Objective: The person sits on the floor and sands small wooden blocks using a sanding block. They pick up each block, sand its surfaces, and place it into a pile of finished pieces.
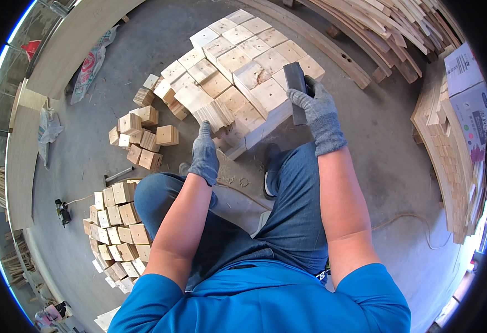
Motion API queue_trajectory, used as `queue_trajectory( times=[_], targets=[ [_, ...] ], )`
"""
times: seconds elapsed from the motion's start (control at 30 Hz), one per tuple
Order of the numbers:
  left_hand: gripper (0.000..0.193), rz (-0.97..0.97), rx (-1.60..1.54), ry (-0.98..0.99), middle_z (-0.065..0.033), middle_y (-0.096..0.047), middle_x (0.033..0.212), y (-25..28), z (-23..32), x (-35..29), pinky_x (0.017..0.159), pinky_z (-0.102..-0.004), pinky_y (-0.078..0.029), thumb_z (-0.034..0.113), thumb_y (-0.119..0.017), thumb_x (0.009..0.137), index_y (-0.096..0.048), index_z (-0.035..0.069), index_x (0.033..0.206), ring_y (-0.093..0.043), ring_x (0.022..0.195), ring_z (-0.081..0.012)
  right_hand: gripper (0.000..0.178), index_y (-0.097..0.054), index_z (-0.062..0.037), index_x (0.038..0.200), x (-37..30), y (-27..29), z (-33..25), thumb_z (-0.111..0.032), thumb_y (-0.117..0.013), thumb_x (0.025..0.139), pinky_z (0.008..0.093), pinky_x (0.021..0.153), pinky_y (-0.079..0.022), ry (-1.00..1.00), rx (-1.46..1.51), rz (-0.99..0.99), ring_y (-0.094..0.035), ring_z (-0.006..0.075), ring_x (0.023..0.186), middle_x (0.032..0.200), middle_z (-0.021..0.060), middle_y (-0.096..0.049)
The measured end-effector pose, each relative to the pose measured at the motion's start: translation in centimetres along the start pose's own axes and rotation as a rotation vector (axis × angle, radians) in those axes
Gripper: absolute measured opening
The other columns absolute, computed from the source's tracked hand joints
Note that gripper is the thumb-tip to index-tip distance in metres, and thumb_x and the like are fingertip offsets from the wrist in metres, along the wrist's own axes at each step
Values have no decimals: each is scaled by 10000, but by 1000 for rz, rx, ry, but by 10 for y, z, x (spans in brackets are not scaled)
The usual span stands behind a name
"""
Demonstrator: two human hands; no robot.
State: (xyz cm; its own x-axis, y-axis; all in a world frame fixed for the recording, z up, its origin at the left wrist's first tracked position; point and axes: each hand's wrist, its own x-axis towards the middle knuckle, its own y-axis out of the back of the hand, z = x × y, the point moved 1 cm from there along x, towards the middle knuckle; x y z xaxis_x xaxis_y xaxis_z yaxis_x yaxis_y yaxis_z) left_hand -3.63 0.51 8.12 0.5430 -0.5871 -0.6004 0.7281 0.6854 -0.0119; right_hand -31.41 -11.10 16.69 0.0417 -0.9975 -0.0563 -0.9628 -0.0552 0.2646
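Note:
My left hand (203, 156), in a grey knitted glove, is at the near edge of the stack. It grips a wooden block (214, 114) with a striped, layered face; some fingers are hidden. In my right hand (322, 114), gloved alike, is a dark grey rectangular block (294, 83) that looks like a sanding block. It is held upright with the fingers wrapped round its right side, above the stack's right part. Beneath both hands lies a broad stack of pale wooden blocks (235, 100), packed close in rows, many with a small hole in the top.
Loose wooden blocks (149, 139) lie left of the stack. Another block pile (116, 222) stands by my left knee, near a cordless drill (62, 212). Long boards (377, 33) lie far right, a carton (468, 94) on the right. A cord (410, 216) crosses the floor.

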Motion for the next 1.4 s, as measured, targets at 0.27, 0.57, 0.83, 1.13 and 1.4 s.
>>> queue_trajectory(
  times=[0.27, 0.57, 0.83, 1.13, 1.4],
  targets=[
    [802, -10, 207, -158, -152, -677, 1124, 24, -17, 30, 789, -377, -516, 630, -780, 907, -631, -6, 1372, -644, 956, -244, 787, -602, 27, 1478, 3, -1, 6, -322, -918, 847, 357, 1018, -559, 48, -64, 27, -720, 259, 1164, 1319, 209, -731],
    [1336, -156, 596, -655, -271, -459, 1623, 36, -8, 31, 1268, -381, -361, 311, -1042, 632, -265, -59, 1654, -444, 1520, -370, 816, -595, 37, 1474, -6, 2, -1, -356, -921, 838, 385, 1050, -546, 64, -190, 22, -705, 306, 1210, 1340, 234, -715],
    [1397, -160, 601, -708, -236, -520, 1559, 33, -4, 52, 1189, -352, -464, 128, -1002, 583, -160, -38, 1685, -544, 1436, -307, 890, -571, 27, 1499, -22, -23, -1, -396, -928, 802, 451, 1107, -519, 227, -540, -63, -660, 404, 1278, 1389, 281, -668],
    [1385, -455, 51, -507, -173, -568, 1493, 35, -49, 141, 1158, -371, -508, 177, -1014, 578, -192, 10, 1681, -595, 1348, -270, 899, -570, -39, 1522, -59, -82, -1, -360, -929, 763, 493, 1111, -504, 430, -672, -280, -616, 433, 1294, 1447, 241, -626],
    [1399, -625, -541, 28, -173, -514, 1543, 3, -35, 117, 1215, -384, -450, 303, -1058, 576, -218, 14, 1657, -550, 1379, -273, 892, -543, -137, 1574, -77, -106, -2, -398, -896, 797, 554, 1134, -452, 431, -1013, -211, -541, 480, 1338, 1511, 288, -527]
  ],
)
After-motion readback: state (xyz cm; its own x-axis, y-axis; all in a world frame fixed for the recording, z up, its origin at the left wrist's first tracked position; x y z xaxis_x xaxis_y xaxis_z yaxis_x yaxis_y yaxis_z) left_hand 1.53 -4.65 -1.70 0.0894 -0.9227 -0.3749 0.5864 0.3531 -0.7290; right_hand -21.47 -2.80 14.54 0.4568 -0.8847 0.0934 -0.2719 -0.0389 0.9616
